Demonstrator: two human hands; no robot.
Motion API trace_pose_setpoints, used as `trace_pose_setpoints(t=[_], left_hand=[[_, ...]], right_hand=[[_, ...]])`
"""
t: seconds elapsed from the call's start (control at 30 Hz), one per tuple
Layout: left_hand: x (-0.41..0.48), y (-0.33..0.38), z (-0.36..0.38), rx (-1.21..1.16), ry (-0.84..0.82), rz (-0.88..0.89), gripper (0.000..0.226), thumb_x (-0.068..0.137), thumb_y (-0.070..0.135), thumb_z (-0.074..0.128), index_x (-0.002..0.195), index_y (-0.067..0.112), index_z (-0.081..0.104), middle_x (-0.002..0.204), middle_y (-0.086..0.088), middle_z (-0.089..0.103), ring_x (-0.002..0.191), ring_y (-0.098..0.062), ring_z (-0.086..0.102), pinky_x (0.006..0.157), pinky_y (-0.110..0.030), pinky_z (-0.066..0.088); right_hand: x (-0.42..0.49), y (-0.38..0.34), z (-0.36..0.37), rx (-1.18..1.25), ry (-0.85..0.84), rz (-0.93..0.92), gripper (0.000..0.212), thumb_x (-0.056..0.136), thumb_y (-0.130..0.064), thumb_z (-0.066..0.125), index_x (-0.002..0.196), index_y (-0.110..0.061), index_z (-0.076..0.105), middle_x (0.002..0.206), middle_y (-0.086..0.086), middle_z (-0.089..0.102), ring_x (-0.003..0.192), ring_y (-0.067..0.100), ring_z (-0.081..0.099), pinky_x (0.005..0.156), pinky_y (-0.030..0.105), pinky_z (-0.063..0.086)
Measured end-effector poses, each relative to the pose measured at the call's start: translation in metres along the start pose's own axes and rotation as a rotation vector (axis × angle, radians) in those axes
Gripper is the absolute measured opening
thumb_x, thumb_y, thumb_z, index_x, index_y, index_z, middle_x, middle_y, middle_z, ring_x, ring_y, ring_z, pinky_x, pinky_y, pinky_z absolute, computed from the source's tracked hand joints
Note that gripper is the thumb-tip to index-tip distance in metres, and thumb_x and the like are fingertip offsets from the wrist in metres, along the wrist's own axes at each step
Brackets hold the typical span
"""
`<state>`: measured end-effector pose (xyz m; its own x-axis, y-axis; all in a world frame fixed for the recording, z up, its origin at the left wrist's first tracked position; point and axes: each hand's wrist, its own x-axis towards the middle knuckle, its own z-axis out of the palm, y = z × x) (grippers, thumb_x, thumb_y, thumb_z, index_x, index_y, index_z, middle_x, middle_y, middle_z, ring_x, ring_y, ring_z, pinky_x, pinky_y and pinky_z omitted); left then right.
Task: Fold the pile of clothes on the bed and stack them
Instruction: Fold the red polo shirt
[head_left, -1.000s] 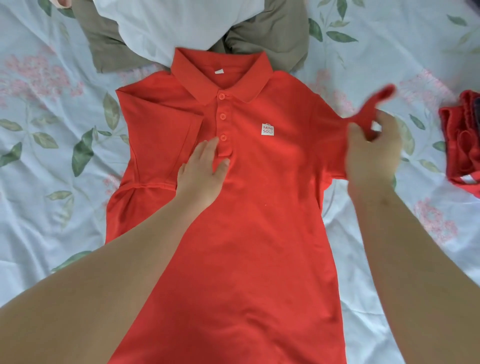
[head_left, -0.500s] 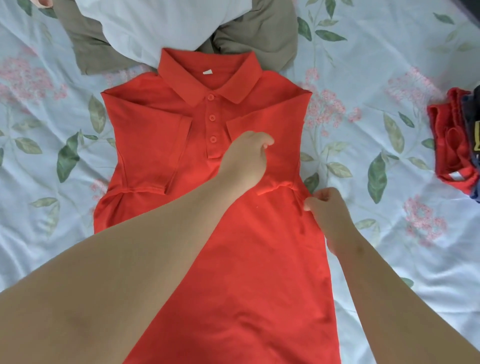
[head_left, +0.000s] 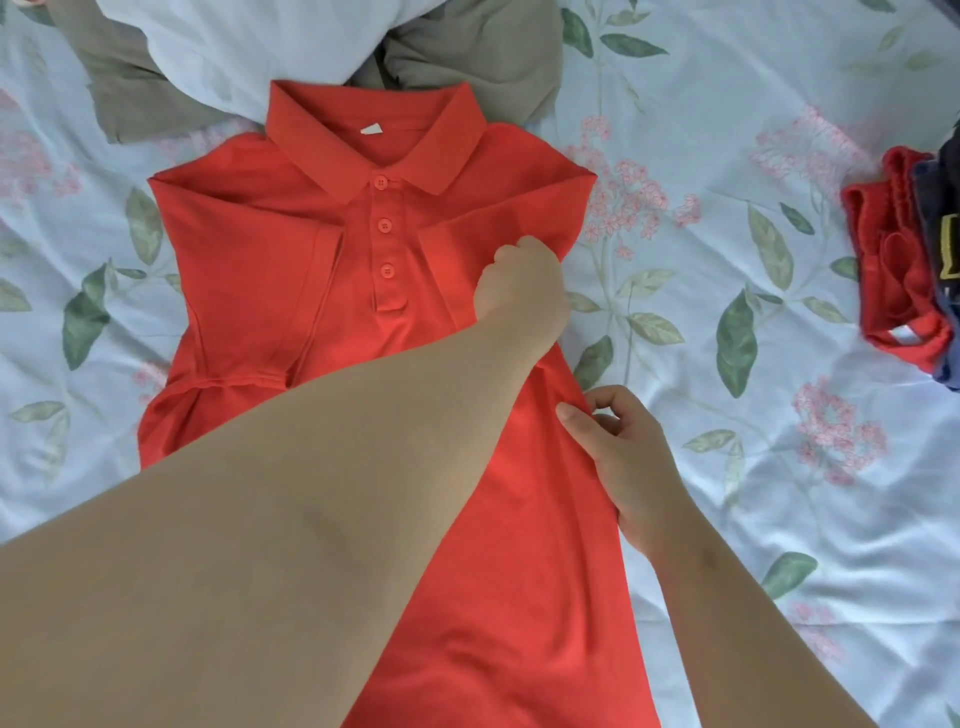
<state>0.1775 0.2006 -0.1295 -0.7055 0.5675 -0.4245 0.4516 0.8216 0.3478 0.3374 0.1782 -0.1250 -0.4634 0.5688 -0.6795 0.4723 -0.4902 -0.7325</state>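
Note:
A red polo shirt (head_left: 291, 260) lies face up on the bed, collar at the top, with both sleeves folded in over the chest. My left hand (head_left: 524, 291) reaches across it and is closed on the folded right sleeve near the shirt's right edge. My right hand (head_left: 623, 462) pinches the shirt's right side seam below that fold. My left forearm hides much of the shirt's lower left part.
A white garment (head_left: 234, 47) and an olive garment (head_left: 478, 57) lie heaped beyond the collar. Folded red and dark clothes (head_left: 904, 260) are stacked at the right edge. The floral bedsheet (head_left: 753, 130) stretches all around.
The right sleeve, held up by my right hand a second ago, now lies folded over the chest. My left hand moved rightward onto it; my right hand dropped to the side seam.

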Motion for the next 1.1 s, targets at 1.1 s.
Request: trace_pose_setpoints(t=[1.1], left_hand=[[-0.038,-0.276,-0.089,-0.787,-0.073,-0.423,0.069,0.074,0.035,0.077,0.129,0.01,0.044,0.119,-0.002,0.057,0.105,-0.022,0.059,0.091,-0.04,0.051]], right_hand=[[-0.078,0.033,0.185,-1.164,-0.319,-0.043,0.017,0.089,-0.04,0.051,0.086,-0.025,0.045,0.076,-0.007,0.051,0.091,0.022,0.057,0.071,0.031,0.04]])
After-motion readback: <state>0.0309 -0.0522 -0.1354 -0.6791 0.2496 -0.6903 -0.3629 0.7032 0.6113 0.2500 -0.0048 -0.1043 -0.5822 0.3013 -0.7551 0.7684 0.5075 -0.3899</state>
